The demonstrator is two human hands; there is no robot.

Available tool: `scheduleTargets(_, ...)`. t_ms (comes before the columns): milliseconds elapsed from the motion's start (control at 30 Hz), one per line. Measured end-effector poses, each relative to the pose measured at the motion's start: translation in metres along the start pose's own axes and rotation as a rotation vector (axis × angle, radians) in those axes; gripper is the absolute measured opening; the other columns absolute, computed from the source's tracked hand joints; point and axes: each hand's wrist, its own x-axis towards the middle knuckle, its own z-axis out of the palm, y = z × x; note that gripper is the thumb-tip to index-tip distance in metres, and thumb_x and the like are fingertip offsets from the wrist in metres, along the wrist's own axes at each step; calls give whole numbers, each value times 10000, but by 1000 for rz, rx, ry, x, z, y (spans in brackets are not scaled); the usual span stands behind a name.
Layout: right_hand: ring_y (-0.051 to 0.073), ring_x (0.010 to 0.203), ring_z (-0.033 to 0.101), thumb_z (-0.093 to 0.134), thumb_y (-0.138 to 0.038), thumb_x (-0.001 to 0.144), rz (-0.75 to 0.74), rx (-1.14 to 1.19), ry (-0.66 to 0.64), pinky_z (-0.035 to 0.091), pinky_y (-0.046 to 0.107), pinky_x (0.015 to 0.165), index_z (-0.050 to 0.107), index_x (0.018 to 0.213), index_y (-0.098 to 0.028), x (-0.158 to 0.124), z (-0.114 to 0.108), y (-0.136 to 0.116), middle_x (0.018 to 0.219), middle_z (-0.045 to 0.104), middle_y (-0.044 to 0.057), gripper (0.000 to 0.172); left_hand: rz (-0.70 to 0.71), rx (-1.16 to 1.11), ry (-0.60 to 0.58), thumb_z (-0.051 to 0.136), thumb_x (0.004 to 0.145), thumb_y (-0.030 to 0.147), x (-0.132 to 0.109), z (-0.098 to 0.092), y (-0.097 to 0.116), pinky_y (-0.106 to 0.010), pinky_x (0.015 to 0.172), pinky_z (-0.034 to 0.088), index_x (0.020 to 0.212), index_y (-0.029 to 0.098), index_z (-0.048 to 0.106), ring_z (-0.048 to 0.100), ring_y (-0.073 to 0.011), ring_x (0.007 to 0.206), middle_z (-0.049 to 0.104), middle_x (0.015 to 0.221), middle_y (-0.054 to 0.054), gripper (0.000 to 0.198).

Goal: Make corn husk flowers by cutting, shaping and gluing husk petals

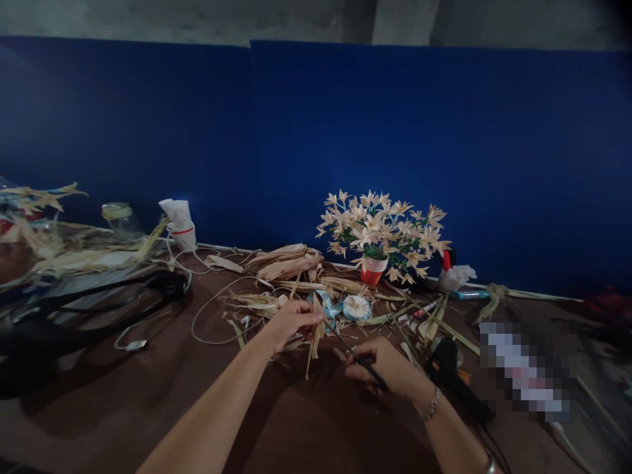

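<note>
The person's left hand (291, 320) pinches a narrow dried leaf strip (314, 337) between thumb and fingertips, so that the strip hangs down towards the brown table (148, 395), near its middle. The right hand (385, 367) is closed around the handles of a pair of scissors (351, 352), whose thin dark blades reach up and left to meet the strip just under the left fingertips. The cut looks under way rather than finished: the strip appears to be in one piece, though the dim light leaves this uncertain. Just beyond the hands lie more uncut dried leaves (286, 263), and a finished bunch of pale leaf flowers (380, 230) stands in a red-and-white cup (372, 268) towards the far edge. A dark glue gun (447, 368) lies just right of the right hand. Judging by the loose heap, much material remains unworked.
</note>
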Motion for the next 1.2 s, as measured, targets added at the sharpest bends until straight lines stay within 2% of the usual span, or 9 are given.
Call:
scheduleTargets(133,56,362,408,640,-416,620,-25,43,-23,330,157,338,611,745,-129,1,1,1,441,474,-59,314,39,-56,97,711,569,295,1,1,2,-190,395,373,622,121,646,472,-82,378,563,456,0,193)
scheduleTargets(233,45,359,369,644,-420,619,-52,24,-20,319,152,332,616,735,-129,2,1,3,447,448,-65,315,59,-79,150,709,568,298,2,2,2,-186,404,379,622,124,642,471,-78,387,555,461,9,194)
scheduleTargets(800,56,347,375,638,-444,616,-45,-5,5,305,160,322,616,681,-142,4,6,3,417,437,-61,309,64,-91,155,714,561,288,2,8,-3,-196,417,379,631,128,651,467,-78,392,578,487,1,186)
scheduleTargets(1200,46,351,343,638,-458,615,-78,7,49,272,158,325,619,684,-131,4,5,3,432,421,-62,334,90,-130,163,705,582,322,6,6,-10,-207,454,399,673,125,653,504,-87,435,599,535,-10,224)
